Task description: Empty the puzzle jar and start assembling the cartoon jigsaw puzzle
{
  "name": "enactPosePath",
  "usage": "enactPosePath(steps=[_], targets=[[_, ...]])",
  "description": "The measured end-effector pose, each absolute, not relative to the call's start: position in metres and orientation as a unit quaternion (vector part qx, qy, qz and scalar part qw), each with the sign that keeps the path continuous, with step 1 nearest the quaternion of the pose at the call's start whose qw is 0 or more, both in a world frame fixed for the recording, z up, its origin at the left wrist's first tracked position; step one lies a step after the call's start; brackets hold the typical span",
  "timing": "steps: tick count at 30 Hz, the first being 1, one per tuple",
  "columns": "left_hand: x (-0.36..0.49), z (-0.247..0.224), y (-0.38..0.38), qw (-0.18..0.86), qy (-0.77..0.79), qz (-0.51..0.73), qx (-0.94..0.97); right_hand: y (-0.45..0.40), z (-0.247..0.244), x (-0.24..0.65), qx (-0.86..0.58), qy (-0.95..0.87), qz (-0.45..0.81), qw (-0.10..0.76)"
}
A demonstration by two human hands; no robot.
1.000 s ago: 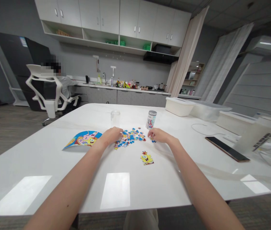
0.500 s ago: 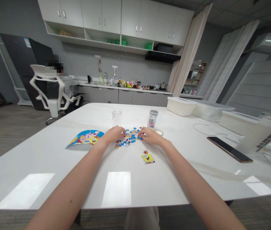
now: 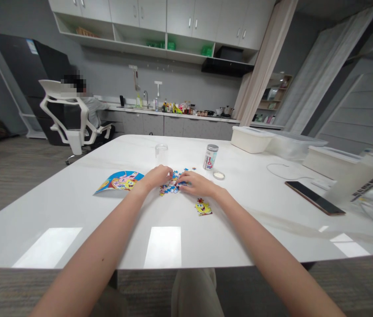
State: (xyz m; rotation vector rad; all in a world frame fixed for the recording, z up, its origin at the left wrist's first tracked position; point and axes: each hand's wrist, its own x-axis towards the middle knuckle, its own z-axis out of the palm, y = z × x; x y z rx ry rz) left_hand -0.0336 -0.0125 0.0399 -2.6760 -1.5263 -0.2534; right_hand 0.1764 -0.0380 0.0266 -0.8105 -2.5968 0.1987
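Observation:
A loose pile of small, mostly blue jigsaw pieces point(image 3: 170, 188) lies on the white table between my hands. My left hand point(image 3: 157, 177) rests at the pile's left edge, its fingers bent and a little apart, with no held piece visible. Over the pile's right side reaches my right hand point(image 3: 197, 183), fingers stretched out and touching pieces, partly covering them. Nearer to me lies a joined yellow puzzle section point(image 3: 204, 208) showing a cartoon face, with a red piece point(image 3: 200, 200) at its top. A curved picture sheet point(image 3: 117, 181) with cartoon figures is left of my left hand.
Behind the pile stand a clear plastic jar point(image 3: 161, 152) and a printed canister point(image 3: 210, 157), with a round lid point(image 3: 219, 175) nearby. To the right are a phone point(image 3: 315, 198), a cable and storage boxes point(image 3: 251, 140). A person sits in a white chair point(image 3: 62, 110) at far left.
My right hand has moved left, further over the pile, uncovering the round lid. My left hand stays about where it was on the pile. The whole view has shifted slightly.

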Motion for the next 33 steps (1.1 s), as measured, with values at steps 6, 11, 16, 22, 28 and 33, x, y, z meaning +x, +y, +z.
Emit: enactPosePath(steps=[6,11,16,22,28,33], targets=[[-0.04,0.041,-0.011,0.036,-0.508,-0.074,-0.857,-0.042,0.028,0.17,-0.298,-0.933,0.098,0.174],[-0.041,0.042,-0.009,-0.011,-0.532,-0.101,-0.84,-0.041,0.027,0.17,-0.305,-0.93,0.101,0.181],[-0.051,0.048,-0.008,-0.072,-0.558,-0.102,-0.821,-0.039,0.027,0.171,-0.303,-0.928,0.105,0.188],[-0.073,0.051,-0.007,-0.19,-0.53,-0.056,-0.825,-0.032,0.025,0.178,-0.326,-0.923,0.096,0.181],[-0.072,0.049,-0.005,-0.269,-0.491,-0.069,-0.826,-0.033,0.03,0.182,-0.328,-0.923,0.09,0.179],[-0.065,0.048,-0.005,-0.26,-0.502,-0.076,-0.822,-0.033,0.027,0.179,-0.337,-0.921,0.077,0.18]])
